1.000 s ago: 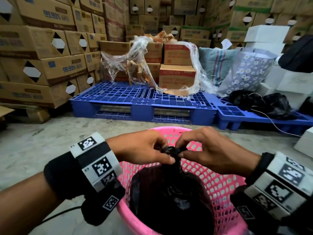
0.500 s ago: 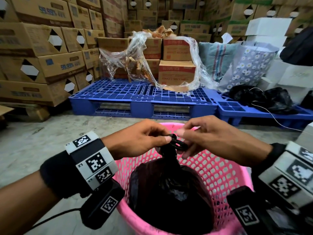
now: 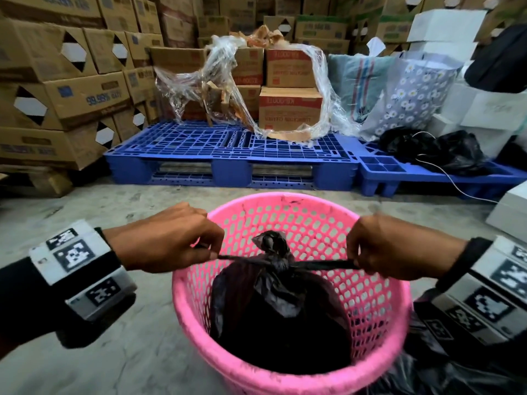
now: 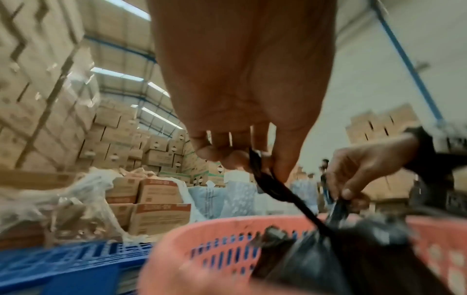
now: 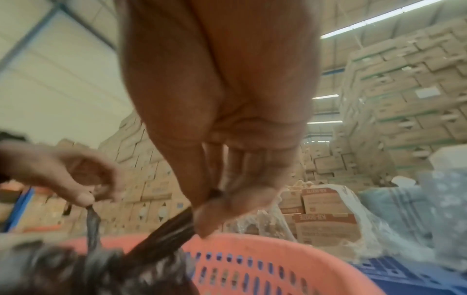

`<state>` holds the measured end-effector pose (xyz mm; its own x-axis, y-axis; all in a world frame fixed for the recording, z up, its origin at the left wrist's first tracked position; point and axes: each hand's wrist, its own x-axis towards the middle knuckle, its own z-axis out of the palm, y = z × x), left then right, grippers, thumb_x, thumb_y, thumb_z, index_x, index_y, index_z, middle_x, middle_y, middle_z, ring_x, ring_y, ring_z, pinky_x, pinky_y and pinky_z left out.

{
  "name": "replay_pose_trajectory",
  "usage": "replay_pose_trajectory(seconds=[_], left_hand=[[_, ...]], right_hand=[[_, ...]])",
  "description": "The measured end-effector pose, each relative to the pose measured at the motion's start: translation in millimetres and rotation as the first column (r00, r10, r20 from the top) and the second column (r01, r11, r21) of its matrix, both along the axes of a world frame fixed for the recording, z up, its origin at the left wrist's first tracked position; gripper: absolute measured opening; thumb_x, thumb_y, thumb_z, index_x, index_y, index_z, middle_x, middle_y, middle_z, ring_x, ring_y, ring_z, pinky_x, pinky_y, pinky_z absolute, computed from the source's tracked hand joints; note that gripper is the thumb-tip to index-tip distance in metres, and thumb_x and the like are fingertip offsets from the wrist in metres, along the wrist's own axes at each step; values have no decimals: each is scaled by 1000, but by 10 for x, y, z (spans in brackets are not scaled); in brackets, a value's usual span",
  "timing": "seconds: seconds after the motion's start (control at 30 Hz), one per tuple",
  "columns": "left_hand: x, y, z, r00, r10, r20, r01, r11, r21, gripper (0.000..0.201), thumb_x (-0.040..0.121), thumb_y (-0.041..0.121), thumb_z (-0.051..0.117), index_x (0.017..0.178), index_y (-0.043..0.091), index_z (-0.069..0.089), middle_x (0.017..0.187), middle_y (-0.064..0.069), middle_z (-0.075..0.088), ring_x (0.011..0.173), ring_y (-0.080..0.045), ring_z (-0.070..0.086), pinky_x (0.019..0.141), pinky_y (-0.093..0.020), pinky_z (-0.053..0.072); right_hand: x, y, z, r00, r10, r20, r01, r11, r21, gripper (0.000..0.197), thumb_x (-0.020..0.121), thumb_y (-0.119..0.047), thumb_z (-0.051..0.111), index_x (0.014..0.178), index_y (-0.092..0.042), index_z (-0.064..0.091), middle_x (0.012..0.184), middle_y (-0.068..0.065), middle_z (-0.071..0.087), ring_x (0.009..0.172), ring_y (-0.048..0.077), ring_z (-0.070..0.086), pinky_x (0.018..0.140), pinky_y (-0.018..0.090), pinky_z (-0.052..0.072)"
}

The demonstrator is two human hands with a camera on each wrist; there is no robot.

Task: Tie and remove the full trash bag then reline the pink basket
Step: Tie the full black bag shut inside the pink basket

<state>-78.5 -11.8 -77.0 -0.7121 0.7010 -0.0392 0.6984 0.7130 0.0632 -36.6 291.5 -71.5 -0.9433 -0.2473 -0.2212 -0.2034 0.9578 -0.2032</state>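
Note:
A full black trash bag (image 3: 273,315) sits inside the pink perforated basket (image 3: 379,292) on the concrete floor. Its neck is gathered into a knot (image 3: 275,258) with two twisted black tails stretched taut sideways. My left hand (image 3: 171,240) pinches the left tail (image 3: 236,257) beyond the basket's left rim. My right hand (image 3: 390,249) pinches the right tail (image 3: 325,264) over the right rim. In the left wrist view my left hand (image 4: 255,159) pinches the black strand (image 4: 283,195) running down to the bag (image 4: 353,265). In the right wrist view my right hand (image 5: 215,201) pinches its strand (image 5: 161,239).
Blue plastic pallets (image 3: 228,155) lie behind the basket, bearing cartons wrapped in loose clear film (image 3: 291,109). Stacked cardboard boxes (image 3: 62,95) line the left. Black bags (image 3: 445,151) and a white cable lie on the right pallet. More black plastic (image 3: 445,374) lies at my lower right.
Both hands were together over the bag's neck, working the knot. They have pulled apart sideways, drawing the two tails tight and closing the knot.

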Motion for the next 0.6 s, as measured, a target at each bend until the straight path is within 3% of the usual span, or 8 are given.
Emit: replay_pose_trajectory(seconds=[0.07, 0.17, 0.23, 0.4, 0.43, 0.5, 0.57, 0.6], left_hand=[[20, 9, 74, 999, 34, 39, -42, 969, 244, 9, 82, 31, 65, 91, 29, 62, 64, 4, 57, 62, -9, 50, 60, -30, 42], [62, 184, 186, 989, 3, 151, -75, 878, 473, 29, 78, 31, 69, 106, 30, 62, 62, 2, 52, 57, -12, 46, 57, -29, 38], [101, 404, 214, 979, -74, 192, -32, 868, 496, 35, 79, 31, 70, 113, 27, 62, 58, 3, 48, 55, -9, 43, 56, -31, 37], [60, 589, 214, 969, -158, 190, 40, 860, 509, 17, 79, 32, 66, 87, 19, 75, 69, -12, 69, 62, -25, 56, 58, -38, 45], [35, 546, 213, 973, -139, 182, 28, 860, 509, 14, 79, 30, 68, 87, 20, 75, 70, -10, 70, 63, -23, 57, 58, -38, 45], [-2, 444, 200, 977, -103, 189, -6, 864, 503, 10, 80, 25, 70, 86, 19, 75, 72, -6, 72, 64, -20, 59, 60, -37, 45], [-45, 356, 179, 970, -76, 231, -47, 874, 484, 9, 78, 24, 69, 84, 20, 74, 72, -2, 72, 66, -17, 61, 61, -35, 46], [-72, 324, 184, 967, -67, 248, -61, 877, 477, 8, 78, 24, 69, 84, 20, 74, 73, 0, 72, 66, -15, 62, 61, -32, 48]], right_hand=[[6, -7, 62, 988, 1, -154, -14, 997, -81, 21, 79, -4, 62, 68, -21, 66, 59, 3, 71, 50, 13, 66, 53, 27, 54], [51, -156, 240, 964, 50, -261, -152, 909, -389, 10, 81, -5, 67, 77, -13, 71, 61, 6, 73, 52, 12, 68, 54, 26, 54], [96, -362, 311, 962, 97, -256, -230, 795, -562, 6, 82, -2, 66, 82, -5, 70, 68, 12, 75, 56, 17, 69, 56, 26, 54], [95, -498, 322, 970, 135, -202, -242, 613, -752, 10, 86, -6, 62, 94, -9, 67, 78, 18, 75, 63, 20, 70, 59, 20, 51], [65, -393, 305, 970, 109, -217, -236, 636, -734, 13, 86, -17, 63, 99, -12, 67, 85, 14, 76, 71, 19, 71, 65, 22, 53], [8, -123, 224, 952, 131, -277, -254, 844, -472, 42, 85, -52, 53, 118, -26, 59, 117, 6, 69, 101, 8, 65, 87, 23, 51], [-30, 131, 4, 968, 202, -150, -201, 979, 18, 86, 68, -86, 16, 143, -44, 12, 155, 5, 27, 140, 13, 28, 115, 28, 22], [-34, 233, -135, 981, 182, -61, -168, 968, 188, 93, 55, -91, -4, 137, -49, -17, 159, 4, 1, 146, 17, 4, 116, 29, 5]])
